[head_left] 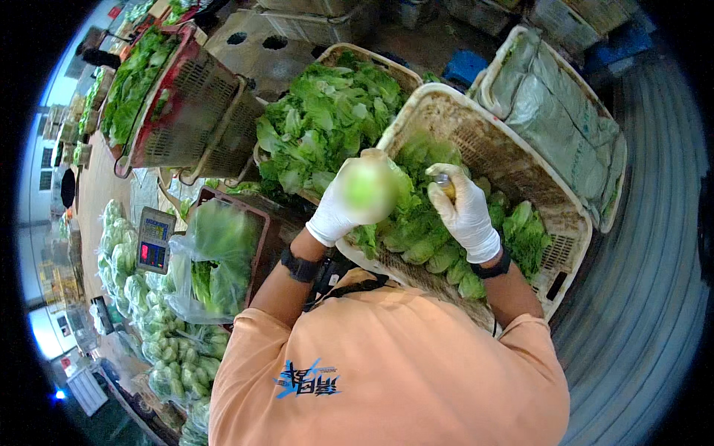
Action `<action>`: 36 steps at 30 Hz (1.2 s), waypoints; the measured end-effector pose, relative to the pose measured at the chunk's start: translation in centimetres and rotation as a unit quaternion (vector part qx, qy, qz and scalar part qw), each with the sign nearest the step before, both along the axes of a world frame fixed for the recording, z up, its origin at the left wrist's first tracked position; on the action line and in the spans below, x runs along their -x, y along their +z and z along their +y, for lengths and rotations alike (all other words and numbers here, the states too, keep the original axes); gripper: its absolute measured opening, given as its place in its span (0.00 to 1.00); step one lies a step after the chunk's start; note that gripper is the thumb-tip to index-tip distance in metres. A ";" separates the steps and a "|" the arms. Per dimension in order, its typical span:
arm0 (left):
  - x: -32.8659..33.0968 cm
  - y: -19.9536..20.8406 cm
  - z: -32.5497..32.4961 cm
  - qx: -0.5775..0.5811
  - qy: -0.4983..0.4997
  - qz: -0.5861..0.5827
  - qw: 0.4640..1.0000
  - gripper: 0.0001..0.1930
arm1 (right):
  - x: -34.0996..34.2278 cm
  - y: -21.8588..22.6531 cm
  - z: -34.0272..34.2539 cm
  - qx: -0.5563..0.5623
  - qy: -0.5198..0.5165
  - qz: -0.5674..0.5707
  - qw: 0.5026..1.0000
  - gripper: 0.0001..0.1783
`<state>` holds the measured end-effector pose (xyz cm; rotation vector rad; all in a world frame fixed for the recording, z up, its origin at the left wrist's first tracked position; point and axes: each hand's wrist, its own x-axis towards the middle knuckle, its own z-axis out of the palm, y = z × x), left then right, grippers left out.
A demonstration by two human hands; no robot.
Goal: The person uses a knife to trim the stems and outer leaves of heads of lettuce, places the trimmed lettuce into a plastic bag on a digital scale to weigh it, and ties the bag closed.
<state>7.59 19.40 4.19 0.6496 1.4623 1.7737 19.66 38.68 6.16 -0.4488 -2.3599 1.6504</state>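
My left hand (336, 202), in a white glove, is closed round a head of lettuce (370, 189), whose pale base is blurred and turned toward me. To its right, my gloved right hand (465, 212) grips a small tool (445, 182) with a yellowish handle and a shiny round metal end; the rest of it is hidden. Both hands are over a large, dirt-stained white plastic crate (513, 160). Heads of lettuce (439, 249) lie in rows along its near side, partly under my hands.
Loose leaves (327, 111) overflow a crate at the far left of my hands. A cloth-covered crate (561, 126) stands far right. Leftward are a scale display (155, 241), a bagged bunch of greens (219, 260), a pile of bagged vegetables (175, 349) and stacked red-brown crates (186, 104).
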 end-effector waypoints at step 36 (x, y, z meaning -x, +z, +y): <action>5.3 -0.7 -13.0 -0.088 0.237 -0.078 0.964 0.41 | 21.3 3.9 -13.0 -0.049 0.419 -0.129 0.898 0.18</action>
